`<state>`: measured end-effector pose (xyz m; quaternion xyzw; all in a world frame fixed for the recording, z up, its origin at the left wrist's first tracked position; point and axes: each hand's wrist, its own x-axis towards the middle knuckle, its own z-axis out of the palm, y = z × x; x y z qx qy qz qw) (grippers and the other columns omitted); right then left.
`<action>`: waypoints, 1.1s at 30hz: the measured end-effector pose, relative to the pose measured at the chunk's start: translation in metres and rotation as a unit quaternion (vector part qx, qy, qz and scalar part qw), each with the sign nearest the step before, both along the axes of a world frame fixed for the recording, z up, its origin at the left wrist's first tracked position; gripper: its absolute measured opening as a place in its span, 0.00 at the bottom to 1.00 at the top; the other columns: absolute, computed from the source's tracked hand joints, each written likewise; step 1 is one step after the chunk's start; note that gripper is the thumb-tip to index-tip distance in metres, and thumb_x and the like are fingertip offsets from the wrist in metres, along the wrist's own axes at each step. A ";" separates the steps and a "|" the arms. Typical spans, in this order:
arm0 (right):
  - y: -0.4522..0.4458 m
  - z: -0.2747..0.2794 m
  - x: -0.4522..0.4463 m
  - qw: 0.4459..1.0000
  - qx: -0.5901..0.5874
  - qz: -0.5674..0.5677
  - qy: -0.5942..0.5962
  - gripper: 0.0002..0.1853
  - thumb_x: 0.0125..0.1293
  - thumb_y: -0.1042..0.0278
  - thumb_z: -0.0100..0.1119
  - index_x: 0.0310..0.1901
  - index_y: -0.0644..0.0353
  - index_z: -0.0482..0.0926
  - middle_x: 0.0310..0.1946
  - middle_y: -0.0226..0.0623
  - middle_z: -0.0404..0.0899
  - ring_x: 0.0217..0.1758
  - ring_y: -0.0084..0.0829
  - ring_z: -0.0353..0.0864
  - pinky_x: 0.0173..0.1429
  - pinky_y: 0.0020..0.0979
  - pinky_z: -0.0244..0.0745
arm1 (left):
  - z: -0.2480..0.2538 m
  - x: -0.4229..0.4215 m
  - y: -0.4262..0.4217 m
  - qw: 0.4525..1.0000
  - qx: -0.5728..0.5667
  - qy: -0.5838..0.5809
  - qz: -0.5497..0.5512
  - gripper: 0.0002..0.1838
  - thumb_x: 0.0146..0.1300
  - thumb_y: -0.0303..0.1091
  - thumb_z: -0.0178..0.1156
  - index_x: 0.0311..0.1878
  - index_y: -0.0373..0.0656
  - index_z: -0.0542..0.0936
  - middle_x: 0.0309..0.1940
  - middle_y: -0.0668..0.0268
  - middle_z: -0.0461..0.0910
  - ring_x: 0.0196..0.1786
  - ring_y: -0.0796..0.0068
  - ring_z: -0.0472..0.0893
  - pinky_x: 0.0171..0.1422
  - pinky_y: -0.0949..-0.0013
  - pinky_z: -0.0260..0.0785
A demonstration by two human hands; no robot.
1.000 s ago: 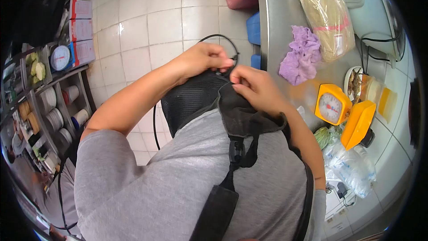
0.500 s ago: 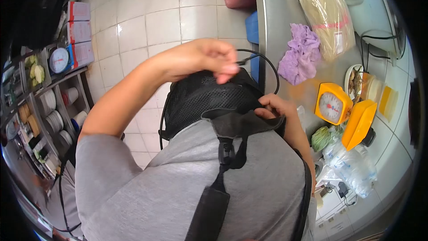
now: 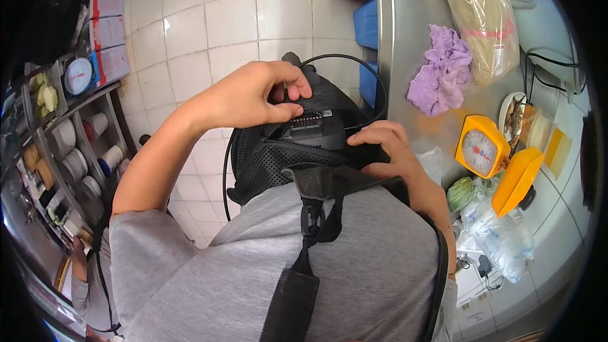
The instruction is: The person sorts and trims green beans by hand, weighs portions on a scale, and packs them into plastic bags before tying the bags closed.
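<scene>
At the waist, a black mesh pouch [image 3: 269,164], apparently held open, exposes a ribbed black device [image 3: 311,132]; half-curled left hand [image 3: 263,96] and loosely parted right hand [image 3: 394,152] flank it, grips unclear, the cable [image 3: 385,92] calling for care next.

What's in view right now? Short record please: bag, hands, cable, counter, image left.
bag: black mesh bag, open, dark ribbed device showing in the opening
left hand: at the opening, fingers curled; grip unclear
right hand: at the bag's right side; grip unclear
cable: black cable, looping above and right of the bag
counter: purple cloth, plastic bag with tan contents, yellow scale
image left: blue-rimmed dial scale beside boxes
</scene>
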<state>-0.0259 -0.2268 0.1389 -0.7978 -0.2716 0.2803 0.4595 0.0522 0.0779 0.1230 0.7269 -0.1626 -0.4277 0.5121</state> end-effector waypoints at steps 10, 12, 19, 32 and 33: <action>0.001 0.008 0.008 0.993 -0.035 0.037 -0.106 0.26 0.45 0.68 0.73 0.50 0.59 0.81 0.61 0.35 0.75 0.62 0.37 0.69 0.68 0.35 0.64 | 0.020 -0.003 -0.014 0.980 0.060 -0.190 0.023 0.06 0.58 0.27 0.67 0.35 0.36 0.82 0.27 0.57 0.79 0.33 0.62 0.79 0.37 0.64 0.70; 0.009 0.025 0.019 0.996 -0.029 -0.018 -0.081 0.23 0.50 0.67 0.72 0.50 0.59 0.79 0.64 0.40 0.71 0.64 0.40 0.69 0.69 0.36 0.63 | 0.037 -0.004 -0.014 0.979 0.024 -0.199 0.032 0.05 0.57 0.26 0.67 0.35 0.35 0.81 0.27 0.57 0.80 0.33 0.61 0.79 0.37 0.64 0.70; 0.057 0.024 0.040 0.986 0.005 -0.147 0.082 0.30 0.60 0.63 0.68 0.61 0.59 0.67 0.63 0.51 0.71 0.66 0.48 0.72 0.68 0.41 0.67 | 0.058 -0.005 -0.019 0.968 -0.041 -0.246 0.028 0.04 0.57 0.25 0.67 0.33 0.35 0.81 0.29 0.58 0.81 0.32 0.61 0.79 0.37 0.64 0.71; 0.055 -0.014 0.046 0.975 -0.033 -0.120 0.183 0.26 0.60 0.68 0.63 0.60 0.56 0.71 0.54 0.44 0.72 0.59 0.44 0.74 0.63 0.37 0.69 | 0.052 -0.006 -0.009 0.918 0.067 -0.389 -0.041 0.09 0.48 0.23 0.67 0.35 0.44 0.83 0.39 0.64 0.79 0.42 0.62 0.79 0.42 0.63 0.72; 0.055 -0.013 0.047 0.969 -0.034 -0.128 0.209 0.26 0.60 0.68 0.63 0.60 0.56 0.71 0.54 0.44 0.72 0.59 0.44 0.74 0.63 0.36 0.69 | 0.050 -0.012 -0.004 0.911 0.088 -0.395 -0.077 0.10 0.47 0.24 0.67 0.36 0.44 0.84 0.44 0.64 0.79 0.46 0.63 0.78 0.46 0.63 0.72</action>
